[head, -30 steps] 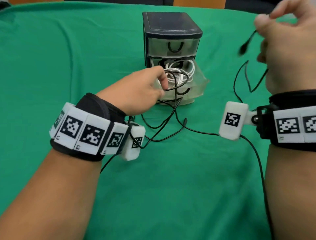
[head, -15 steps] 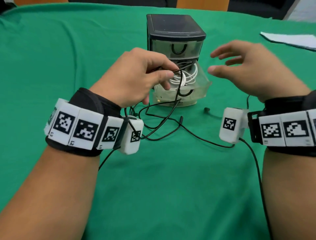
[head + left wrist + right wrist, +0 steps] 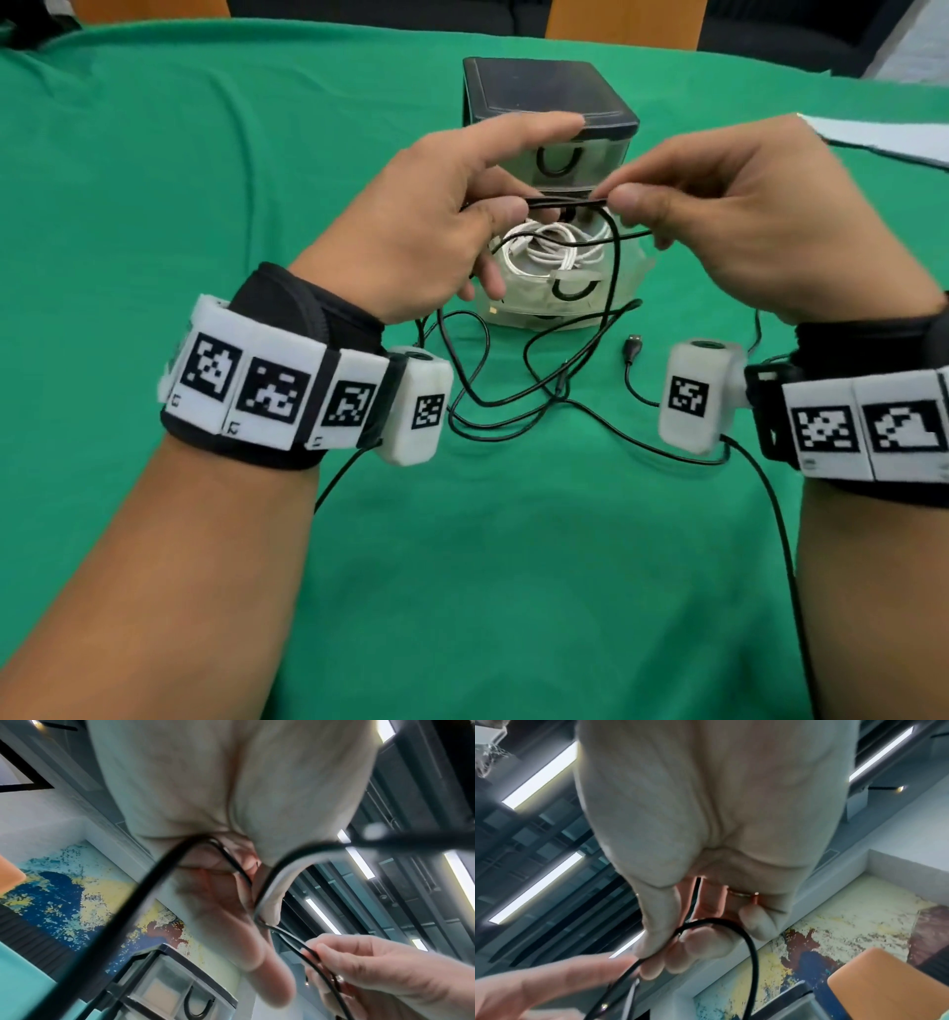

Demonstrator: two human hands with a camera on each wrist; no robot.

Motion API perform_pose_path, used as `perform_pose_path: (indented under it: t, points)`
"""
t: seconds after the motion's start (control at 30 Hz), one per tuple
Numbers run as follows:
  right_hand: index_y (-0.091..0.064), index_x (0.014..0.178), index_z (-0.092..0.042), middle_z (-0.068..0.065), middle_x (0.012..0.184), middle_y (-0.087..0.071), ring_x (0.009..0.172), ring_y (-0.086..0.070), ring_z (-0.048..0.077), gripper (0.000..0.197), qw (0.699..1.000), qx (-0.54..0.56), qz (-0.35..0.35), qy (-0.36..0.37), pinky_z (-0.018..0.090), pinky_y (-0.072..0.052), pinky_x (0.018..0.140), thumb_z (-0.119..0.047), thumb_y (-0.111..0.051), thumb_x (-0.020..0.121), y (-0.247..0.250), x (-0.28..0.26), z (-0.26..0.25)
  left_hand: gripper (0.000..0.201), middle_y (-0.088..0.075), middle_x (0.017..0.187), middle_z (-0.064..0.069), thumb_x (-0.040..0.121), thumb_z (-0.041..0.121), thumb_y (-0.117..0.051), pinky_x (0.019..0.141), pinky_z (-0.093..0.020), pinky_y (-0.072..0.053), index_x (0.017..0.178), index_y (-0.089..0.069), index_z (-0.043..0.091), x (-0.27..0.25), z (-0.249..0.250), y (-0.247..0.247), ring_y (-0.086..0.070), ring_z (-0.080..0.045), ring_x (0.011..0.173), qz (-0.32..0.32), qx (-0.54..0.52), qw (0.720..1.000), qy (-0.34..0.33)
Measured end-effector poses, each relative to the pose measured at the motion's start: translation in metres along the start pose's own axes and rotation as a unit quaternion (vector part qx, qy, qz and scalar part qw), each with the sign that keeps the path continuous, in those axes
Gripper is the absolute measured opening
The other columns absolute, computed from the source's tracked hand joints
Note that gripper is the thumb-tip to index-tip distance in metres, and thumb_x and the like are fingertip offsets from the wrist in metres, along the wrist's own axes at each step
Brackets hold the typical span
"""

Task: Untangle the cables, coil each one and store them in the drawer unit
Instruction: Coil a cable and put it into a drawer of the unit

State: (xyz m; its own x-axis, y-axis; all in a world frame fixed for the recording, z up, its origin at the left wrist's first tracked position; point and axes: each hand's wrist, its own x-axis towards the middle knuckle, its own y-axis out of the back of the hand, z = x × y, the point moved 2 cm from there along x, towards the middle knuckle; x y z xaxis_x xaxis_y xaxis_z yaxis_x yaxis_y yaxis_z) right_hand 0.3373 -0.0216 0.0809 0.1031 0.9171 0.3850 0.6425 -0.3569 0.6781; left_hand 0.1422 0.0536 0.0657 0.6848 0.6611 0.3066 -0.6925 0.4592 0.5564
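Note:
A thin black cable [image 3: 565, 203] is stretched between both hands above the open drawer. My left hand [image 3: 493, 205] pinches its loops between thumb and curled fingers, index finger pointing out straight; the left wrist view shows the black cable [image 3: 231, 862] running through the palm. My right hand [image 3: 624, 198] pinches the same strands between thumb and forefinger, and the right wrist view shows the cable [image 3: 731, 925] looping under it. The rest of the cable [image 3: 513, 390] trails in loose loops on the cloth, its plug [image 3: 632, 345] lying free. A coiled white cable [image 3: 552, 249] lies in the open lower drawer [image 3: 518, 308] of the drawer unit [image 3: 544, 92].
The unit's upper drawer [image 3: 557, 157] is closed. A green cloth [image 3: 205, 180] covers the table. White paper [image 3: 883, 141] lies at the far right edge. Thin black leads run from both wrist cameras across the cloth near me.
My right hand came down from the upper right, let the plug end drop to the cloth, and took hold of the cable by my left hand. My left hand rose over the drawer.

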Motion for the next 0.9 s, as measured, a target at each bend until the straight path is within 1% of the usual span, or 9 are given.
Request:
perform_pose_path:
  t: [0.1, 0.17, 0.2, 0.33, 0.47, 0.6, 0.73, 0.83, 0.9]
  points:
    - [-0.073, 0.092, -0.03, -0.015, 0.07, -0.066, 0.068, -0.054, 0.023, 0.006, 1.0, -0.015, 0.023, -0.004, 0.036, -0.05, 0.068, -0.029, -0.066, 0.093, 0.008, -0.002, 0.003, 0.035, -0.075, 0.09, 0.005, 0.099, 0.012, -0.056, 0.041, -0.028, -0.05, 0.129, -0.058, 0.028, 0.001, -0.008, 0.006, -0.066, -0.023, 0.049, 0.029, 0.024, 0.999, 0.032]
    - [-0.072, 0.089, -0.023, -0.003, 0.074, -0.064, 0.071, -0.05, 0.029, 0.011, 0.999, -0.023, 0.012, -0.021, 0.033, -0.044, 0.067, -0.028, -0.064, 0.094, 0.014, -0.004, 0.007, 0.015, -0.074, 0.074, 0.004, 0.097, 0.022, -0.061, 0.037, -0.023, -0.043, 0.11, -0.068, 0.02, 0.001, -0.012, 0.012, -0.061, -0.02, 0.04, 0.052, 0.043, 0.996, 0.056]
    - [-0.072, 0.086, -0.02, 0.002, 0.075, -0.062, 0.07, -0.048, 0.024, 0.013, 0.999, -0.025, -0.005, -0.038, 0.031, -0.04, 0.067, -0.026, -0.064, 0.094, 0.017, -0.005, 0.009, 0.011, -0.072, 0.066, 0.004, 0.096, 0.026, -0.062, 0.036, -0.02, -0.04, 0.096, -0.07, 0.018, 0.001, -0.013, 0.014, -0.058, -0.018, 0.036, 0.066, 0.052, 0.994, 0.065]
    - [-0.07, 0.074, -0.017, -0.003, 0.071, -0.063, 0.062, -0.048, 0.003, 0.019, 0.982, -0.058, -0.109, -0.144, 0.026, -0.032, 0.062, -0.018, -0.061, 0.091, 0.021, -0.009, 0.02, 0.036, -0.062, 0.046, -0.002, 0.094, 0.041, -0.061, 0.035, -0.017, -0.036, 0.071, -0.062, 0.014, 0.001, -0.019, 0.02, -0.049, -0.015, 0.032, 0.121, 0.081, 0.986, 0.08]
    - [-0.071, 0.088, -0.028, 0.002, 0.089, -0.07, 0.084, -0.063, 0.016, 0.007, 0.954, -0.144, -0.193, -0.181, 0.015, -0.039, 0.067, -0.022, -0.073, 0.085, 0.019, -0.012, 0.024, 0.052, -0.057, 0.047, -0.01, 0.093, 0.046, -0.061, 0.038, -0.019, -0.037, 0.063, -0.05, 0.005, 0.002, -0.017, 0.02, -0.047, -0.014, 0.032, 0.157, 0.089, 0.983, 0.042]
    - [-0.059, 0.117, -0.04, -0.014, 0.11, -0.065, 0.105, -0.061, -0.002, 0.043, 0.979, -0.106, -0.134, -0.113, 0.02, -0.043, 0.089, -0.041, -0.075, 0.077, 0.02, -0.009, 0.014, 0.054, -0.046, 0.049, -0.015, 0.092, 0.042, -0.063, 0.044, -0.024, -0.032, 0.059, -0.044, 0.003, 0.004, -0.009, 0.011, -0.035, -0.01, 0.039, 0.148, 0.07, 0.986, -0.014]
    - [-0.055, 0.131, -0.031, -0.012, 0.123, -0.063, 0.117, -0.057, -0.005, 0.057, 0.994, 0.014, -0.103, 0.021, 0.029, -0.045, 0.106, -0.036, -0.076, 0.078, 0.003, -0.008, -0.014, 0.05, -0.033, 0.049, 0.009, 0.091, 0.037, -0.065, 0.047, -0.019, -0.023, 0.053, -0.041, 0.013, 0.005, 0.002, -0.006, -0.028, -0.005, 0.046, 0.111, 0.062, 0.991, -0.049]
    - [-0.068, 0.117, -0.019, -0.005, 0.101, -0.073, 0.094, -0.069, 0.003, 0.03, 0.993, 0.035, -0.106, 0.038, 0.029, -0.056, 0.087, -0.014, -0.072, 0.088, -0.016, -0.005, -0.025, 0.045, -0.03, 0.049, 0.01, 0.09, 0.033, -0.064, 0.049, -0.022, -0.022, 0.055, -0.042, 0.016, 0.006, 0.007, -0.017, -0.028, -0.004, 0.048, 0.099, 0.038, 0.992, -0.069]
    - [-0.074, 0.104, -0.019, -0.005, 0.087, -0.075, 0.08, -0.07, 0.01, 0.015, 0.996, 0.023, -0.078, 0.036, 0.034, -0.056, 0.078, -0.016, -0.07, 0.09, -0.018, -0.004, -0.027, 0.044, -0.029, 0.05, 0.01, 0.091, 0.031, -0.064, 0.049, -0.02, -0.022, 0.056, -0.044, 0.013, 0.006, 0.008, -0.018, -0.028, -0.004, 0.048, 0.106, 0.033, 0.991, -0.076]
